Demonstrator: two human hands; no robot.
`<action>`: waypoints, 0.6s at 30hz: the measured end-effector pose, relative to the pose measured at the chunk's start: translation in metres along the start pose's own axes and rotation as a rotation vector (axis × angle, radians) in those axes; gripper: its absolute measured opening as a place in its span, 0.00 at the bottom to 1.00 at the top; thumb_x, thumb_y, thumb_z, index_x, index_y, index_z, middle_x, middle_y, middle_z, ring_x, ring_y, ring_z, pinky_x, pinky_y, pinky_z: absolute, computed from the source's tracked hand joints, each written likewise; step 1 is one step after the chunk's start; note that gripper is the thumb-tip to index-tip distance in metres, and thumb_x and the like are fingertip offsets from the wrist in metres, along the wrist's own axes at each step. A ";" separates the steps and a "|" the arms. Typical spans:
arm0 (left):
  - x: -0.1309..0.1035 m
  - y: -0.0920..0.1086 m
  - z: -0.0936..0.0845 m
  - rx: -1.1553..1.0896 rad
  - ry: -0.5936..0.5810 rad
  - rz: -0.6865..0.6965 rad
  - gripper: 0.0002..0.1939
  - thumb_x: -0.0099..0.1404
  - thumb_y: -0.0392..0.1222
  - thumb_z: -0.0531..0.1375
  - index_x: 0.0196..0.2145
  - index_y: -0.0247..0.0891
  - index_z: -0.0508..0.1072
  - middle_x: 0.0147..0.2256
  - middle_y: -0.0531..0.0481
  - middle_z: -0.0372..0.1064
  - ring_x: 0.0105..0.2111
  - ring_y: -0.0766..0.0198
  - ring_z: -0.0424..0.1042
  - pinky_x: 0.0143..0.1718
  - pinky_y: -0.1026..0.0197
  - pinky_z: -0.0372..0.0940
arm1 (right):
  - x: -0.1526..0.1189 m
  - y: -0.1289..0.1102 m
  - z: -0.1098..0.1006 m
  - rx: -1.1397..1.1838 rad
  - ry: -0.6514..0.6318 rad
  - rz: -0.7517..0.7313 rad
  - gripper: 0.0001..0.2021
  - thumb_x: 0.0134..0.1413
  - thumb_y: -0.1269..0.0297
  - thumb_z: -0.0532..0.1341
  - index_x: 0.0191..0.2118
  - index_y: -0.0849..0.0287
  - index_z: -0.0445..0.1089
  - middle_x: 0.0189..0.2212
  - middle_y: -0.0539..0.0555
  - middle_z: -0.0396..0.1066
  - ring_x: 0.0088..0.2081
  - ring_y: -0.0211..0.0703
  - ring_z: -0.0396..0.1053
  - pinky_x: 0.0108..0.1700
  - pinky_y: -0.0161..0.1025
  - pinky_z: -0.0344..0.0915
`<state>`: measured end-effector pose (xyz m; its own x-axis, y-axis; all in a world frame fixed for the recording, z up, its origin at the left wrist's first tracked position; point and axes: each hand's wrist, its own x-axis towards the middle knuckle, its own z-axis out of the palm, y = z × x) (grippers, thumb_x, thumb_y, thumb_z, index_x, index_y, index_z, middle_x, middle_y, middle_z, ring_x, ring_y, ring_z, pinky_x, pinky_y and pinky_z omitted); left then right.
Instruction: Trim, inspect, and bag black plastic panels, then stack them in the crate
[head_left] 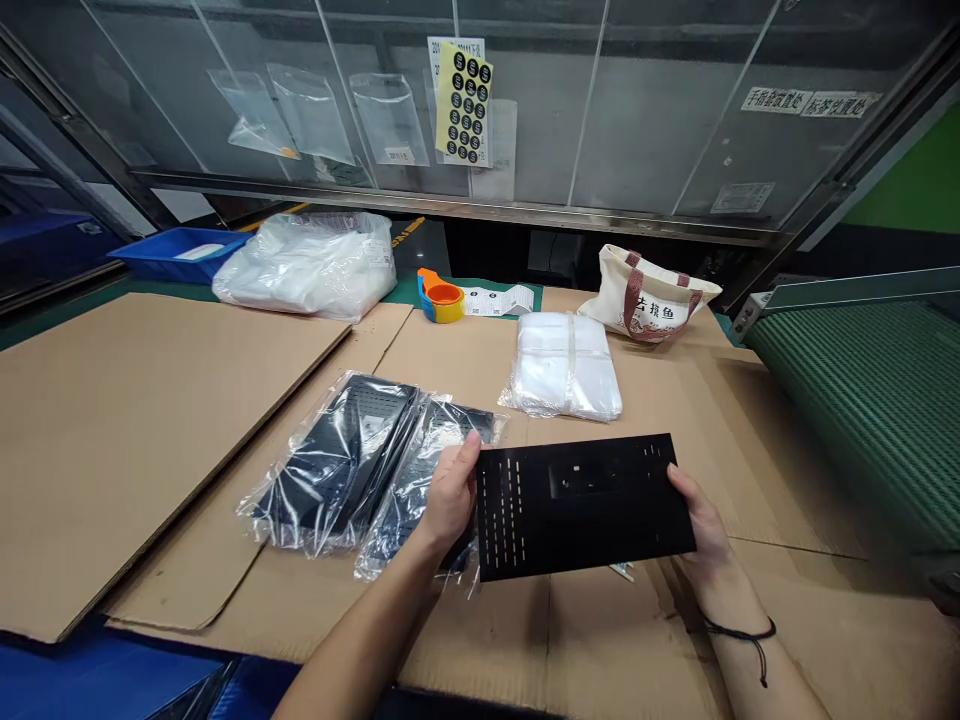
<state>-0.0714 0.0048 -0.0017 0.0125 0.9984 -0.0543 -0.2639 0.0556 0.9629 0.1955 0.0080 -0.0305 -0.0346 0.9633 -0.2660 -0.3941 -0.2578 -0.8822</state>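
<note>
A flat black slotted panel point(600, 520) is held up above the cardboard, tilted toward me. My left hand point(452, 495) grips its left edge, thumb along the top corner. On the right edge, my right hand point(703, 520) is closed with the thumb on the face; its other fingers are hidden behind the panel. Rows of slots run down the panel's left side. Just left of it lie similar black panels in clear plastic bags, one bagged panel point(341, 460) farther left and another bagged panel point(424, 480) partly behind my left hand.
A bundle of clear bags point(566, 365) lies beyond the panel, near a cloth tote bag point(649, 300). Farther back are a tape dispenser point(442, 298), a large plastic sack point(307, 265) and a blue tray point(176, 255). A green conveyor point(870, 400) borders the right; cardboard sheets point(150, 430) cover the left.
</note>
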 end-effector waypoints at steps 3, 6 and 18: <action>-0.001 0.002 0.001 0.058 -0.040 0.063 0.28 0.53 0.65 0.61 0.18 0.37 0.60 0.17 0.57 0.51 0.18 0.72 0.50 0.18 0.67 0.46 | 0.003 0.001 -0.003 0.010 -0.005 0.005 0.17 0.37 0.47 0.70 0.30 0.54 0.79 0.34 0.54 0.80 0.35 0.52 0.77 0.43 0.46 0.74; -0.001 0.004 0.000 0.189 -0.082 0.110 0.25 0.50 0.57 0.66 0.19 0.38 0.57 0.18 0.58 0.50 0.19 0.73 0.50 0.20 0.68 0.46 | 0.003 0.000 -0.005 -0.025 -0.054 0.001 0.18 0.38 0.45 0.69 0.31 0.54 0.79 0.34 0.55 0.80 0.36 0.54 0.78 0.47 0.50 0.72; 0.000 0.002 0.006 -0.033 0.013 0.016 0.31 0.58 0.65 0.57 0.13 0.39 0.53 0.14 0.59 0.44 0.15 0.74 0.44 0.17 0.66 0.45 | -0.001 -0.004 0.001 -0.030 -0.077 0.040 0.19 0.35 0.44 0.70 0.29 0.55 0.79 0.32 0.55 0.80 0.36 0.55 0.78 0.45 0.49 0.73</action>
<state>-0.0665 0.0049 0.0022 -0.0047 0.9991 -0.0426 -0.2952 0.0393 0.9546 0.1964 0.0086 -0.0263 -0.1205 0.9547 -0.2722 -0.3633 -0.2976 -0.8829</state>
